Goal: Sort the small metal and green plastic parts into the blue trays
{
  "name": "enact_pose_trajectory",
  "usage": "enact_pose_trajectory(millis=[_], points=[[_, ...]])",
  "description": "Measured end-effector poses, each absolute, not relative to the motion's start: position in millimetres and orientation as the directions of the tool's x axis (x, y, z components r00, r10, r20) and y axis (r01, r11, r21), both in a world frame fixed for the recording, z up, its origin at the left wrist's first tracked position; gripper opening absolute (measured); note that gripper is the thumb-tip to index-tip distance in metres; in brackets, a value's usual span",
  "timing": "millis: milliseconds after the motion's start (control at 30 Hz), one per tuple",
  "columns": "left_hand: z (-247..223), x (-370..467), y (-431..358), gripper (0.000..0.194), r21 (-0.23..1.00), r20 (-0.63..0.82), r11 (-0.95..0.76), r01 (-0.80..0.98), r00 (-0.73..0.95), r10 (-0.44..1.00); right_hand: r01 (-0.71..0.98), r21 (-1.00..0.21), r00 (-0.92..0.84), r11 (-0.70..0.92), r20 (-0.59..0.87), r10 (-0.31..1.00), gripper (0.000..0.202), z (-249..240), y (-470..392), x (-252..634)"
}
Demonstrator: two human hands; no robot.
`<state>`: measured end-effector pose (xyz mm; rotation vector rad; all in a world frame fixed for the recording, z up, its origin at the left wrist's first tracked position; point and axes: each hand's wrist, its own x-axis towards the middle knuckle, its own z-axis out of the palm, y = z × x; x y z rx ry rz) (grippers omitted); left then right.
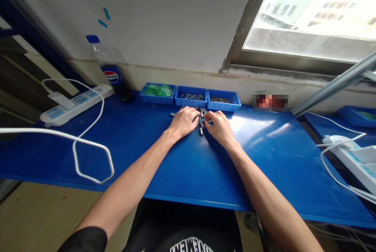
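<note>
Both my hands are over the blue table, close together near its back edge. My left hand (184, 122) has its fingers curled inward, with thumb and fingertips at a small group of short grey cylinders (201, 125). Facing it, my right hand (219, 126) is pinched at the same group from the right. Whatever lies between the fingertips of each hand is too small to name. One grey piece (172, 114) lies just left of my left hand. Behind the hands are a blue bin of grey pieces (192, 97) and a blue bin of thin dark metal parts (221, 100).
A third bin with green plastic (158, 90) stands at the left of the row. Further left are a cola bottle (113, 74) and a white power strip (78, 105). A white cable (107, 158) loops over the blue table (188, 173). Another power strip (352, 158) lies right.
</note>
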<state>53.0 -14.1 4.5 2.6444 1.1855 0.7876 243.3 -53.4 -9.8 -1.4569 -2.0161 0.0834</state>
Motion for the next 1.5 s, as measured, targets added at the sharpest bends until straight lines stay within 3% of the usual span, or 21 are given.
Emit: enact_pose_trajectory(millis=[267,567,800,900,1000,1100,1200,1300,1433,1500], points=[[4.9,52.8,-14.5,0.025,0.339,0.400,-0.675,0.655,0.549,0.734,0.870,-0.386,-0.084,0.308,0.499,0.863,0.021,-13.5,-50.7,237.2],[7.9,51.1,-14.7,0.040,0.342,0.421,-0.691,0.636,0.554,0.718,0.776,-0.533,-0.005,0.338,0.530,0.848,0.019,-1.3,-58.1,239.8],[14.9,45.7,-12.2,0.023,0.164,0.465,-0.755,0.634,0.626,0.626,0.700,-0.544,-0.125,0.463,0.545,0.829,0.014,3.2,-61.4,243.8],[16.8,42.8,-11.0,0.022,0.143,0.495,-0.770,0.622,0.629,0.600,0.639,-0.586,-0.145,0.498,0.543,0.827,0.011,2.3,-59.4,246.2],[16.5,41.8,-10.7,0.016,0.176,0.531,-0.768,0.616,0.597,0.601,0.497,-0.744,-0.083,0.446,0.471,0.878,0.013,1.5,-56.5,250.2],[15.3,43.7,-11.5,0.012,0.214,0.540,-0.766,0.605,0.580,0.610,0.300,-0.903,-0.045,0.306,0.307,0.951,0.026,3.5,-55.4,253.7],[14.5,47.1,-13.1,0.011,0.244,0.528,-0.764,0.598,0.578,0.622,0.144,-0.974,-0.047,0.177,0.172,0.984,0.035,8.8,-56.9,254.4],[14.0,49.7,-14.6,0.012,0.288,0.505,-0.738,0.611,0.558,0.659,0.093,-0.987,-0.024,0.131,0.129,0.991,0.035,14.0,-57.5,253.8],[11.8,48.2,-13.5,0.021,0.327,0.455,-0.641,0.695,0.479,0.751,0.071,-0.966,0.110,0.248,0.255,0.961,0.037,13.3,-53.1,256.5],[9.6,46.0,-11.4,0.022,0.317,0.430,-0.611,0.726,0.464,0.775,0.163,-0.926,0.166,0.342,0.367,0.915,0.046,10.2,-49.8,259.3]])
